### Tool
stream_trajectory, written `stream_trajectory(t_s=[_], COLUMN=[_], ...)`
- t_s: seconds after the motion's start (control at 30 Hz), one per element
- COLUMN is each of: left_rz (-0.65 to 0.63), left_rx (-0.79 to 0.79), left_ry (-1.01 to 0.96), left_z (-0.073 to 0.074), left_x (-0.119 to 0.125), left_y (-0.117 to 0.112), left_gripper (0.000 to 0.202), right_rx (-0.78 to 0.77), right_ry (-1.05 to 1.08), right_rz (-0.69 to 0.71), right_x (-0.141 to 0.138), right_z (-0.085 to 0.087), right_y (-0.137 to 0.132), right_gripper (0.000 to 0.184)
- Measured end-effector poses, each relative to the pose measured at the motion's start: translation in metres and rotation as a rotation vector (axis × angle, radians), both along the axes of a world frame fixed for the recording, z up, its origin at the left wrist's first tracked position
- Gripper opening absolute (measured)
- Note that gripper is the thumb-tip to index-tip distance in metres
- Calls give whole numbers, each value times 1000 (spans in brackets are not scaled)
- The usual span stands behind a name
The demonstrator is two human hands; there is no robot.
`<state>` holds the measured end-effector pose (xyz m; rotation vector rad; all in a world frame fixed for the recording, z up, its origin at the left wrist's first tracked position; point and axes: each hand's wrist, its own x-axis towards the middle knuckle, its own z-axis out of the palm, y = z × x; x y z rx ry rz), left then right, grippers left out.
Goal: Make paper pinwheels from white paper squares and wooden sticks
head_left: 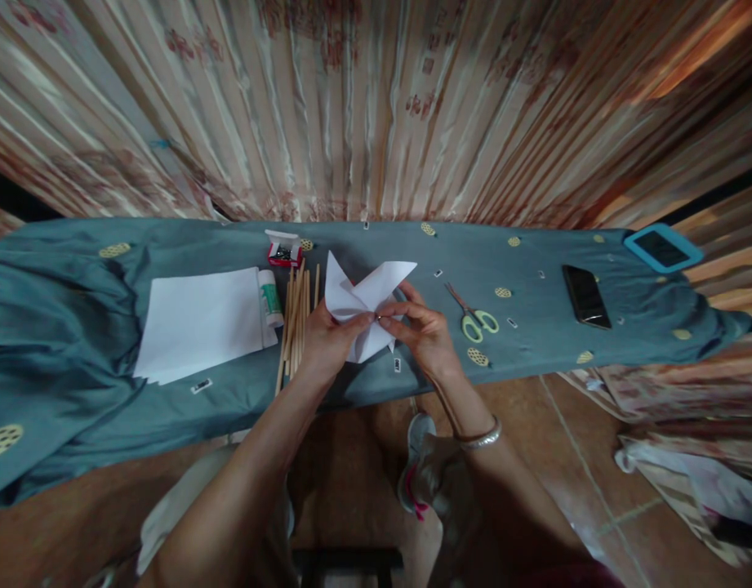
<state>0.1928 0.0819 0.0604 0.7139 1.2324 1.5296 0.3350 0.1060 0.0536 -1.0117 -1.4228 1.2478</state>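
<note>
White folded paper [376, 282], one sheet, is pinched by the left hand [324, 336], the right hand [429, 336] pinching apparently one pin [378, 317].

A dark phone [587, 296] lies toward the right end of a teal cloth [535, 339] (printed with yellow pineapples), near a blue-framed tablet [662, 247] with a dark panel. Pleated, reddish-patterned curtains [376, 106] hang behind; brown tiled floor [522, 408] shows below.

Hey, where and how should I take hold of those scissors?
Probably best by the light green handle loops, coming from the near right, with the right hand once free of the folded paper. The scissors lie flat, loops toward the near edge of the cloth, blades pointing away.
</note>
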Motion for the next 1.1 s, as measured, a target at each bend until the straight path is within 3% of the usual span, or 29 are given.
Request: stream_trajectory(t_s=[0.47,1.1], left_rz=[5,-13], left_rx=[-27,-7], left_ry=[23,71], left_z=[-1,-3], left_x=[-3,-5], left_y=[-3,-4], left_gripper=[51,46], right_rx=[-161,-200], right_ry=[114,181], right_rz=[57,73], right_x=[-3,-4], right_z=[-2,-4], right_y=[1,1], right_gripper=[14,17])
